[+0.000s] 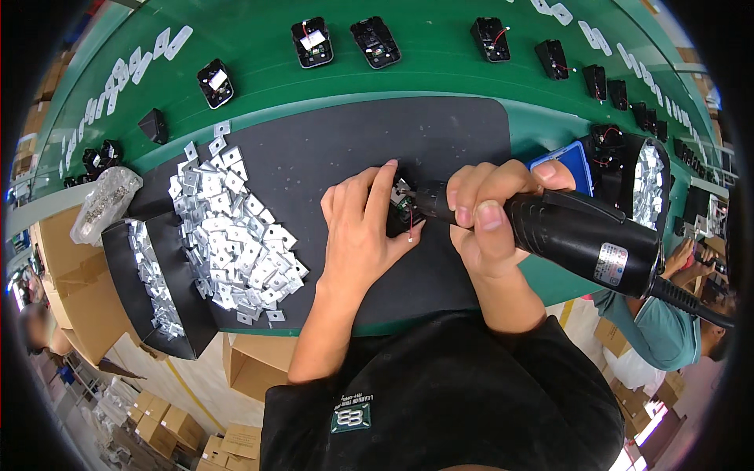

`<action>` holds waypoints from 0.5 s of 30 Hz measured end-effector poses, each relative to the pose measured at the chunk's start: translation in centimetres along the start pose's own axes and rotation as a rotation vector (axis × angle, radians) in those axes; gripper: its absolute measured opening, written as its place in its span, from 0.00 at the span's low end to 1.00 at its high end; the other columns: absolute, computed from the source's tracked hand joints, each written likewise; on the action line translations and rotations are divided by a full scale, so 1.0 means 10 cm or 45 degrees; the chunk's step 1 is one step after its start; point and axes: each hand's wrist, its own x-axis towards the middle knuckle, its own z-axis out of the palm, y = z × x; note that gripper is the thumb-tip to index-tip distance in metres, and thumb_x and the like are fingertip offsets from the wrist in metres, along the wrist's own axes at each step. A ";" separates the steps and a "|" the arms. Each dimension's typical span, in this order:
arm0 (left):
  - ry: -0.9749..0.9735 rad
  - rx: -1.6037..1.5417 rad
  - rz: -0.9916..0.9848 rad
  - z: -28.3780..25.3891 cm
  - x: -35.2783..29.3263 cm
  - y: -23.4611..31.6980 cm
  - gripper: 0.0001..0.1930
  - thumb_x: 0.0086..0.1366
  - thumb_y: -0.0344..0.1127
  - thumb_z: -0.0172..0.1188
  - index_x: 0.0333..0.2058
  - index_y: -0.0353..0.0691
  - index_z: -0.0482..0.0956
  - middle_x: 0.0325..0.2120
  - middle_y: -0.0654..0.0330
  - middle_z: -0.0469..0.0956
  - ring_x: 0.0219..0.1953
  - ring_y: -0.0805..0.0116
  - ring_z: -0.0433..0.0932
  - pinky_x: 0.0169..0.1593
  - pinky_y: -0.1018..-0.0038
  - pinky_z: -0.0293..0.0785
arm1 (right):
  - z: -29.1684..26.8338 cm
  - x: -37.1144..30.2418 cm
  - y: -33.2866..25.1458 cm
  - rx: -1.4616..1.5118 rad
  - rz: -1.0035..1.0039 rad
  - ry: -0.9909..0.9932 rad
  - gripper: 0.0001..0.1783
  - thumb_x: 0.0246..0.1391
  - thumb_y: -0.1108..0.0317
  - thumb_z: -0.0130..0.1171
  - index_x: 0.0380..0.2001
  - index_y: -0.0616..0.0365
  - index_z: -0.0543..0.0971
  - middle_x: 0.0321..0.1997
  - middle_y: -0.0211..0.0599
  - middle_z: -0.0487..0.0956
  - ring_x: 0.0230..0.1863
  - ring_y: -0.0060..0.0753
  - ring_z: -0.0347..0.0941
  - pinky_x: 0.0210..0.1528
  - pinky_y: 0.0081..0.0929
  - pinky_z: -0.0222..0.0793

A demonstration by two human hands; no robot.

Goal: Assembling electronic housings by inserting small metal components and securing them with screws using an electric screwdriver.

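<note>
A small black plastic housing with a circuit board and a red wire lies on the dark mat, partly hidden by my fingers. My left hand grips it from the left, fingers along its far side and thumb at its near edge. In my right hand is a black electric screwdriver, held nearly level with its cable running off to the right. Its tip reaches the housing's inside; the exact contact point is too small to make out.
A heap of metal square plates covers the mat's left side, beside a black bin of metal pieces. A bag of screws lies farther left. Black housings line the green belt ahead. A blue tray sits right; a co-worker works beyond.
</note>
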 end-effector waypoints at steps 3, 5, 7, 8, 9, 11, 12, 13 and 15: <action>0.008 -0.003 -0.013 0.00 -0.01 0.00 0.41 0.35 0.34 0.74 0.54 0.39 0.71 0.44 0.59 0.72 0.44 0.60 0.70 0.50 0.63 0.60 | 0.00 -0.01 0.00 -0.023 0.012 -0.021 0.30 0.51 0.82 0.57 0.53 0.53 0.57 0.23 0.31 0.72 0.20 0.24 0.68 0.29 0.29 0.74; 0.011 -0.007 -0.018 0.00 -0.01 0.00 0.41 0.35 0.34 0.74 0.54 0.39 0.72 0.44 0.59 0.72 0.44 0.60 0.70 0.50 0.63 0.60 | 0.02 -0.03 0.01 0.009 0.022 0.004 0.29 0.51 0.82 0.58 0.52 0.53 0.57 0.23 0.31 0.72 0.20 0.24 0.67 0.29 0.29 0.73; -0.002 -0.023 -0.017 0.00 -0.01 -0.01 0.41 0.35 0.34 0.74 0.54 0.39 0.72 0.44 0.59 0.72 0.44 0.60 0.70 0.50 0.63 0.60 | 0.03 -0.03 0.01 0.039 0.030 0.032 0.28 0.51 0.82 0.58 0.51 0.53 0.58 0.23 0.31 0.72 0.20 0.24 0.67 0.28 0.29 0.73; -0.001 -0.026 -0.020 0.00 -0.01 -0.01 0.41 0.35 0.34 0.74 0.54 0.39 0.72 0.44 0.59 0.72 0.44 0.60 0.70 0.50 0.63 0.60 | 0.02 -0.03 0.02 0.046 0.013 -0.002 0.27 0.51 0.83 0.57 0.50 0.53 0.58 0.24 0.31 0.72 0.20 0.24 0.67 0.28 0.29 0.73; 0.006 -0.041 -0.016 0.01 -0.02 -0.01 0.41 0.35 0.34 0.74 0.54 0.40 0.72 0.44 0.59 0.73 0.44 0.60 0.71 0.50 0.63 0.60 | 0.02 -0.02 0.02 0.051 -0.004 -0.036 0.27 0.50 0.84 0.56 0.49 0.53 0.59 0.25 0.32 0.71 0.20 0.25 0.67 0.28 0.29 0.72; 0.014 -0.053 -0.014 0.00 -0.02 -0.01 0.41 0.35 0.34 0.74 0.54 0.40 0.72 0.44 0.59 0.73 0.45 0.60 0.71 0.51 0.63 0.61 | 0.00 -0.02 0.04 0.069 -0.020 -0.097 0.26 0.50 0.86 0.56 0.48 0.53 0.59 0.26 0.33 0.71 0.21 0.25 0.67 0.28 0.28 0.71; 0.006 -0.055 -0.014 -0.01 -0.02 -0.02 0.41 0.35 0.33 0.74 0.54 0.40 0.72 0.44 0.59 0.73 0.45 0.60 0.71 0.51 0.63 0.61 | 0.00 -0.01 0.05 0.086 -0.038 -0.156 0.26 0.49 0.87 0.55 0.46 0.54 0.60 0.27 0.34 0.71 0.21 0.26 0.67 0.27 0.28 0.71; 0.000 -0.057 -0.015 -0.01 -0.03 -0.02 0.40 0.35 0.33 0.74 0.54 0.40 0.72 0.45 0.59 0.73 0.45 0.60 0.71 0.51 0.63 0.61 | 0.03 -0.02 0.02 0.087 -0.036 -0.159 0.26 0.49 0.87 0.55 0.46 0.54 0.60 0.27 0.34 0.71 0.21 0.26 0.67 0.27 0.28 0.71; 0.003 -0.065 -0.013 0.00 -0.03 -0.04 0.40 0.35 0.33 0.74 0.54 0.40 0.72 0.45 0.59 0.73 0.45 0.60 0.71 0.51 0.63 0.61 | 0.13 -0.04 -0.09 -0.026 0.215 -0.096 0.22 0.52 0.79 0.59 0.39 0.44 0.59 0.24 0.27 0.67 0.21 0.24 0.65 0.30 0.30 0.65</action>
